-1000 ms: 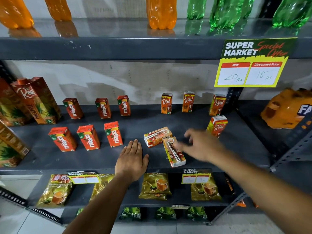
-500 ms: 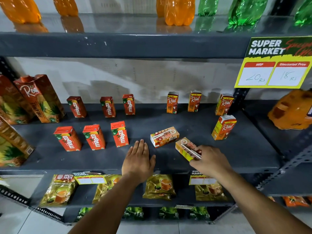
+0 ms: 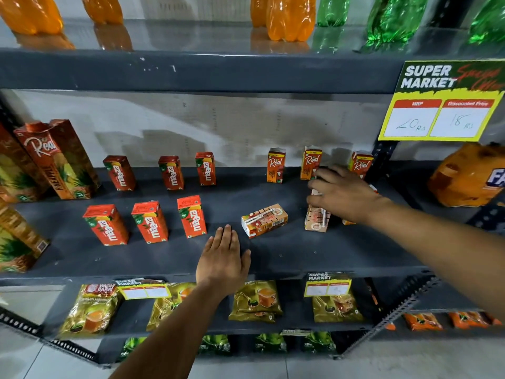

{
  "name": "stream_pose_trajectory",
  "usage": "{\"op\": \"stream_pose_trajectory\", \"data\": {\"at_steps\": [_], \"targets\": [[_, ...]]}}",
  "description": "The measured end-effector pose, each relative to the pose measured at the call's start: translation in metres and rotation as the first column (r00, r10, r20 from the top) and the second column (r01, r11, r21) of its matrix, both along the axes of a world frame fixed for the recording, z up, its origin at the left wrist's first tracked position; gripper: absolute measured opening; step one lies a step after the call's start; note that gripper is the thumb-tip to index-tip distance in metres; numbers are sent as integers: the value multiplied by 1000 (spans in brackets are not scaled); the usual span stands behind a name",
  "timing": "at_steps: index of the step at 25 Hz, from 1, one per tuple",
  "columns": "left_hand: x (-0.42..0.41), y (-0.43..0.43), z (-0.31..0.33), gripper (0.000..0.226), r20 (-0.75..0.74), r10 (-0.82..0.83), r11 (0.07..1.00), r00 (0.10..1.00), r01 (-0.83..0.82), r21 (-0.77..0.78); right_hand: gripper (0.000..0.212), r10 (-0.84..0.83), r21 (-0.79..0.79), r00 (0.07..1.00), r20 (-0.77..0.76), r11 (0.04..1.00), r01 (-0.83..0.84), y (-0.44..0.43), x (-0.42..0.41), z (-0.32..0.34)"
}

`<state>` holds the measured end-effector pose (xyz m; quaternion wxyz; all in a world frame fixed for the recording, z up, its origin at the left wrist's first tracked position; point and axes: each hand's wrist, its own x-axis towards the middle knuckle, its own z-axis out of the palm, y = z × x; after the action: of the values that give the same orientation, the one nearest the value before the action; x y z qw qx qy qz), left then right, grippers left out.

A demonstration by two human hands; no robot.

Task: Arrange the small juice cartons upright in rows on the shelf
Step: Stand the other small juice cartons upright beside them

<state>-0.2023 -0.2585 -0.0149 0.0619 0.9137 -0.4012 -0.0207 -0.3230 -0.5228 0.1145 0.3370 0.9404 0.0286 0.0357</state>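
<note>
Right now the right hand (image 3: pixel 343 196) is gripping a small juice carton (image 3: pixel 317 216) from above, fingers wrapped over its top end, and appears to be standing it upright just right of the lying carton (image 3: pixel 264 220), probably to extend the front row. That lying carton is the landmark: it is resting on its side near the middle of the shelf (image 3: pixel 287 258), straw face showing, barcode toward its right end. To its left three red Maaza cartons (image 3: pixel 149 222) are standing in a front row, with three more behind them. Behind it and to the right, Real cartons (image 3: pixel 276 165) are forming the back row. Just in front and to its left, the left hand (image 3: pixel 222 262) is lying flat and open on the shelf, holding nothing, seemingly bracing. The held carton is showing an orange-and-white printed face with its straw attached.
</note>
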Motion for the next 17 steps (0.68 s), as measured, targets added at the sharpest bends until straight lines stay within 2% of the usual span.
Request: {"op": "stream_pose_trajectory", "data": {"at_steps": [4, 7, 10, 12, 14, 17], "targets": [[0, 0, 0, 70, -1, 0, 1000, 1000, 0, -3, 34, 259, -79, 961, -94, 961, -267, -5, 2, 4], [0, -1, 0, 70, -3, 1, 1000, 1000, -1, -15, 47, 263, -55, 958, -113, 961, -270, -8, 5, 15], [0, -1, -1, 70, -4, 1, 1000, 1000, -1, -24, 48, 246, -17, 956, -160, 968, -252, -10, 7, 21], [1, -1, -1, 70, 1, -2, 1000, 1000, 2, -26, 51, 182, 64, 963, -199, 983, -173, -10, 8, 26], [1, 0, -2, 70, 1, 2, 1000, 1000, -2, -31, 58, 36, 127, 967, -251, 992, -4, -10, 11, 31], [2, -1, -2, 70, 0, -3, 1000, 1000, 3, -27, 61, -183, 187, 958, -221, 956, 225, -6, 13, 33]]}}
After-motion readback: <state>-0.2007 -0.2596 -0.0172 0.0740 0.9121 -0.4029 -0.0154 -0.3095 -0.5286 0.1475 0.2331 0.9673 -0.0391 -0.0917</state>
